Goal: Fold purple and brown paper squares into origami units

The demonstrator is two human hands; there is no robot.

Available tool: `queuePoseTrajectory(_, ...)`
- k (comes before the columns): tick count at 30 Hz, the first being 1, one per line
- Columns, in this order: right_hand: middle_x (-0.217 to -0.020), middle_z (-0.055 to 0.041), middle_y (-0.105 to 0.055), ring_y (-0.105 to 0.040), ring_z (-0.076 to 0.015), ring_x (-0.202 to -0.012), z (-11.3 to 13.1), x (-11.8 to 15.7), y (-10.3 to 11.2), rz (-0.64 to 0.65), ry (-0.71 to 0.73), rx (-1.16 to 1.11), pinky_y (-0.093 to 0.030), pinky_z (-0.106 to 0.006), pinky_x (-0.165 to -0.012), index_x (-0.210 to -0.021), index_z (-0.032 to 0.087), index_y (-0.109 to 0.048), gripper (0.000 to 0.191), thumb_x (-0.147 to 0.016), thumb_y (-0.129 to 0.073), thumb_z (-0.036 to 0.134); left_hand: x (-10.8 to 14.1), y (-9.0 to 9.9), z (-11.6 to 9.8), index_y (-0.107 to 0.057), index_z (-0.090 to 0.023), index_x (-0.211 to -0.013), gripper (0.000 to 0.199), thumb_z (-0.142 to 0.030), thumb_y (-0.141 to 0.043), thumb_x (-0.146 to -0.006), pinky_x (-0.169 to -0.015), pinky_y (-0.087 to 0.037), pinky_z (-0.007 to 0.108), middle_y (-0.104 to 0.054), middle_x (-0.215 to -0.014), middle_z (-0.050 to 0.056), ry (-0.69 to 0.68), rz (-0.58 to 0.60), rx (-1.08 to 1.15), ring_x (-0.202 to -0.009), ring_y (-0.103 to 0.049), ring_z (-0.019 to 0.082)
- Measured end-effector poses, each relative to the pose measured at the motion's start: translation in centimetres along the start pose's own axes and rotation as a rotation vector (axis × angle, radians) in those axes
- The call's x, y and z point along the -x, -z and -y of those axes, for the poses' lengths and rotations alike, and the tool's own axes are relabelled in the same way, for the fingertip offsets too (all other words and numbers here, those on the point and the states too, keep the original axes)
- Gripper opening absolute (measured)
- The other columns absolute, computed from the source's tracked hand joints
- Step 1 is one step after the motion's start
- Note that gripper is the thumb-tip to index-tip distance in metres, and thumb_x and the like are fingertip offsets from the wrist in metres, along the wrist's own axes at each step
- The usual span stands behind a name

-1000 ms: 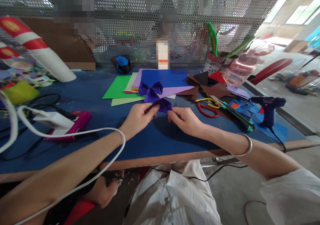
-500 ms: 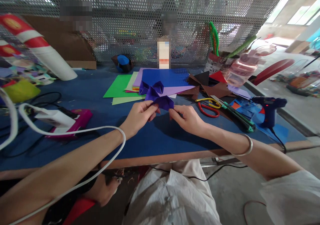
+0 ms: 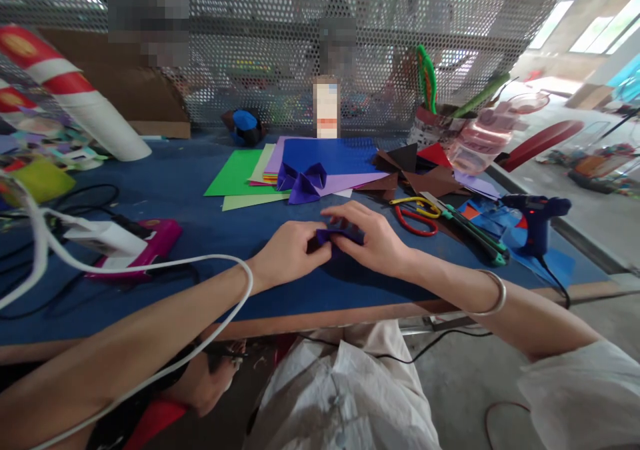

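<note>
A small folded purple paper [image 3: 345, 234] is between my hands, low over the blue table [image 3: 280, 297]. My left hand [image 3: 295, 253] pinches its left end between thumb and fingers. My right hand [image 3: 373, 240] grips the right part, its fingers curved over the top, so much of the paper is hidden. Beyond them lies another folded purple paper piece [image 3: 301, 183], with pointed corners standing up, at the front of a stack of coloured sheets [image 3: 330, 155].
Right of my hands are red and yellow scissors [image 3: 417, 220], a green cutter [image 3: 477, 233] and a blue glue gun [image 3: 537, 223]. A magenta power strip [image 3: 163, 240] stands left. A white cable [image 3: 175, 261] crosses my left forearm.
Both hands have come down and nearer to me with the purple paper. My right fingers have moved over its top. The other folded piece stays by the stack.
</note>
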State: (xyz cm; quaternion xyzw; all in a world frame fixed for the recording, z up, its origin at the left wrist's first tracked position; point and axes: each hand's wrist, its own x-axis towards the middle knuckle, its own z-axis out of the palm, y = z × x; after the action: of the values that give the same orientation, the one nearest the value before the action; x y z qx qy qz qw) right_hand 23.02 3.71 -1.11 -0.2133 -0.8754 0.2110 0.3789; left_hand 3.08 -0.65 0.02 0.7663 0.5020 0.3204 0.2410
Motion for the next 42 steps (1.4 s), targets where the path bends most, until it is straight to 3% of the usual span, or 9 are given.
queuePoseTrajectory(3, -0.107, -0.0074, -0.073, -0.068, -0.0185, -0.100, 0.04, 0.00, -0.09, -0.042, 0.063, 0.030, -0.054, -0.034, -0.091, -0.110, 0.021, -0.069, 0.023, -0.095, -0.054, 0.013, 0.21, -0.02, -0.16, -0.059, -0.019, -0.069, 0.016, -0.028, -0.055, -0.082, -0.059, -0.036, 0.027, -0.061, -0.064, -0.001, -0.038, -0.038, -0.087, -0.059, -0.052, 0.014)
queuePoseTrajectory(7, -0.096, -0.0048, -0.073, -0.066, -0.0159, -0.085, -0.12, -0.09, -0.31, -0.115, -0.011, 0.046, -0.052, -0.029, -0.078, -0.099, 0.019, -0.067, 0.015, -0.090, -0.058, 0.012, 0.34, -0.11, 0.15, -0.061, -0.021, -0.088, 0.015, -0.029, -0.048, -0.092, -0.060, -0.039, 0.027, -0.064, -0.067, -0.002, -0.050, -0.098, -0.158, -0.060, -0.058, 0.015)
queuePoseTrajectory(12, -0.088, -0.0032, -0.069, -0.060, -0.0155, -0.076, -0.15, -0.02, -0.60, -0.024, -0.129, 0.120, -0.045, -0.027, -0.069, -0.099, 0.018, -0.063, 0.013, -0.086, -0.064, 0.017, 0.69, -0.34, 0.45, -0.061, -0.020, -0.112, 0.022, -0.030, -0.045, -0.099, -0.068, -0.047, 0.029, -0.073, -0.081, 0.002, -0.059, -0.143, -0.240, -0.073, -0.071, 0.021)
queuePoseTrajectory(18, -0.090, -0.0053, -0.070, -0.062, -0.0182, -0.083, -0.16, 0.13, -0.44, -0.020, -0.121, 0.169, -0.045, -0.029, -0.076, -0.094, 0.019, -0.064, 0.006, -0.089, -0.064, 0.017, 0.83, -0.24, 0.11, -0.064, -0.020, -0.108, 0.019, -0.022, -0.050, -0.096, -0.085, -0.050, 0.031, -0.074, -0.103, 0.006, -0.188, -0.146, -0.308, -0.095, -0.070, 0.022)
queuePoseTrajectory(27, -0.079, -0.0034, -0.068, -0.061, -0.0171, -0.074, -0.17, 0.12, -0.26, 0.005, -0.145, 0.257, -0.043, -0.028, -0.069, -0.088, 0.019, -0.065, 0.003, -0.091, -0.064, 0.020, 0.57, -0.07, 0.72, -0.065, -0.019, -0.091, 0.020, -0.030, -0.050, -0.099, -0.070, -0.045, 0.030, -0.071, -0.086, 0.005, -0.184, -0.137, -0.379, -0.079, -0.066, 0.020)
queuePoseTrajectory(31, -0.096, -0.0066, -0.074, -0.067, -0.0204, -0.090, -0.25, 0.18, -0.43, 0.001, -0.053, 0.233, -0.050, -0.031, -0.081, -0.104, 0.019, -0.067, 0.015, -0.090, -0.063, 0.015, 0.76, -0.05, 0.62, -0.063, -0.020, -0.084, 0.020, -0.027, -0.049, -0.098, -0.070, -0.044, 0.030, -0.068, -0.081, 0.004, -0.203, -0.130, -0.380, -0.075, -0.063, 0.019)
queuePoseTrajectory(35, -0.090, -0.0061, -0.075, -0.067, -0.0195, -0.085, -0.05, 0.34, -0.45, -0.008, 0.051, 0.246, -0.051, -0.032, -0.080, -0.094, 0.020, -0.069, 0.013, -0.094, -0.057, 0.015, 1.08, -0.03, 0.21, -0.058, -0.021, -0.073, 0.022, -0.023, -0.051, -0.093, -0.065, -0.041, 0.029, -0.063, -0.072, 0.002, -0.213, -0.148, -0.362, -0.068, -0.059, 0.017)
queuePoseTrajectory(39, -0.085, -0.0066, -0.074, -0.067, -0.0195, -0.082, 0.29, 0.30, -0.28, -0.069, 0.045, 0.269, -0.050, -0.030, -0.076, -0.090, 0.019, -0.069, 0.014, -0.093, -0.055, 0.015, 0.78, -0.01, 0.13, -0.065, -0.019, -0.082, 0.019, -0.026, -0.052, -0.094, -0.071, -0.044, 0.029, -0.069, -0.080, 0.003, -0.199, -0.180, -0.309, -0.076, -0.064, 0.018)
queuePoseTrajectory(42, -0.086, -0.0047, -0.074, -0.067, -0.0170, -0.078, 0.34, 0.15, -0.20, -0.084, -0.042, 0.209, -0.049, -0.028, -0.073, -0.091, 0.020, -0.068, 0.011, -0.092, -0.058, 0.016, 0.35, -0.02, 0.35, -0.068, -0.018, -0.091, 0.017, -0.029, -0.055, -0.094, -0.070, -0.045, 0.028, -0.072, -0.082, 0.003, -0.168, -0.198, -0.265, -0.073, -0.064, 0.017)
